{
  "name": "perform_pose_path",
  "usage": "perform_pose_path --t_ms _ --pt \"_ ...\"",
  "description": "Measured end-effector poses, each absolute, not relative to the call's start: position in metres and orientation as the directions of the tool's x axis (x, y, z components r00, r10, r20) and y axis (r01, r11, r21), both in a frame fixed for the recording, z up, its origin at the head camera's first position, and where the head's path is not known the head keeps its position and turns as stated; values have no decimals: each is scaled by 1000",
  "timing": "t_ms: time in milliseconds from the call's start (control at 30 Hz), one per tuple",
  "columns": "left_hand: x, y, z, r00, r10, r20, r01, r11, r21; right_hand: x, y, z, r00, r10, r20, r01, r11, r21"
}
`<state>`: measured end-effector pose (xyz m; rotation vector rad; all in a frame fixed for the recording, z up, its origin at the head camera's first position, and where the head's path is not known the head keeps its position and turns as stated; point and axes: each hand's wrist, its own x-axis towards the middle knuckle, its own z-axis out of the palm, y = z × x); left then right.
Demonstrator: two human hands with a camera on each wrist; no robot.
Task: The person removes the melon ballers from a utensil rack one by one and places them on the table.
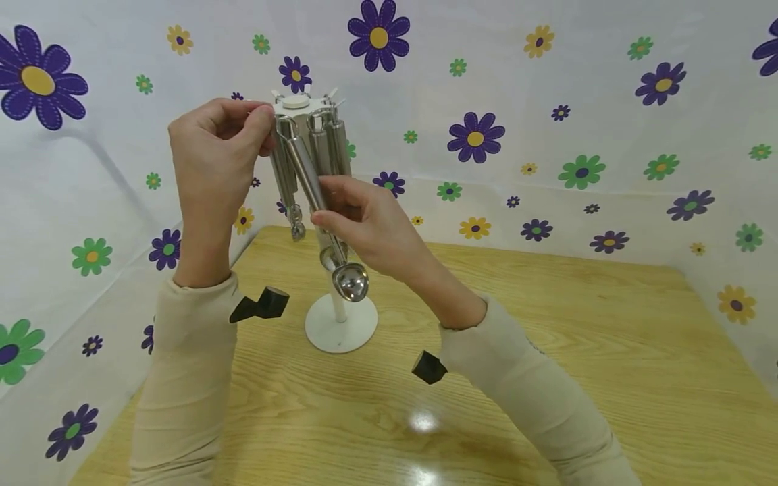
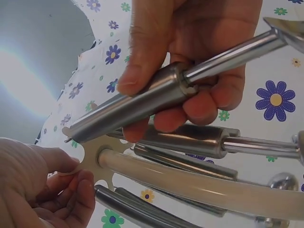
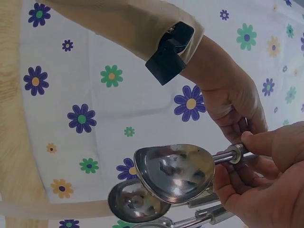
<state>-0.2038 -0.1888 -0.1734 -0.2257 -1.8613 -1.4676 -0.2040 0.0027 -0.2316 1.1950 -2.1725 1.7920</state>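
Note:
In the head view my right hand point(image 1: 379, 226) grips the steel handle of an ice cream scoop point(image 1: 351, 282), bowl hanging down and slightly right. The top loop of its handle is at the head of a white utensil stand point(image 1: 296, 102); whether it hangs on a hook there is hard to tell. My left hand point(image 1: 209, 148) pinches the left edge of that head between thumb and fingers, which the left wrist view also shows. In the right wrist view, the scoop's oval bowl point(image 3: 175, 173) faces the camera, with another scoop's bowl point(image 3: 137, 202) behind it.
Several steel-handled utensils point(image 1: 339, 145) hang around the stand. Its round white base point(image 1: 358, 331) rests on a wooden table point(image 1: 547, 358). A flower-patterned white cloth point(image 1: 413, 88) stands behind and at the sides. Each sleeve carries a black mount point(image 1: 429, 368).

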Motion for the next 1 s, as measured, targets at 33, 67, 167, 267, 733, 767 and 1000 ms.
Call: perform_pose_path --t_ms 33,67,167,267,733,767,1000 --pt "-204 -188 -173 -712 -294 637 547 336 767 -204 3 -231 -690 -504 519 -604 5 -797" --pt "-203 -188 -173 -717 -290 634 541 343 768 -203 3 -231 -693 -502 518 -601 3 -800" --pt "-202 -185 -172 -728 -279 626 526 359 771 -200 6 -229 -703 -498 507 -585 1 -811" --pt "-202 -183 -172 -736 -279 618 514 365 776 -196 9 -226 -713 -493 498 -575 4 -818" --pt "-205 -182 -171 -729 -288 620 512 370 775 -197 53 -234 -777 -394 491 -564 88 -821" --pt "-205 -183 -171 -731 -288 619 513 367 776 -198 58 -236 -781 -389 489 -562 96 -821" --pt "-205 -185 -172 -725 -294 623 522 355 775 -205 101 -256 -830 -348 436 -513 169 -842"
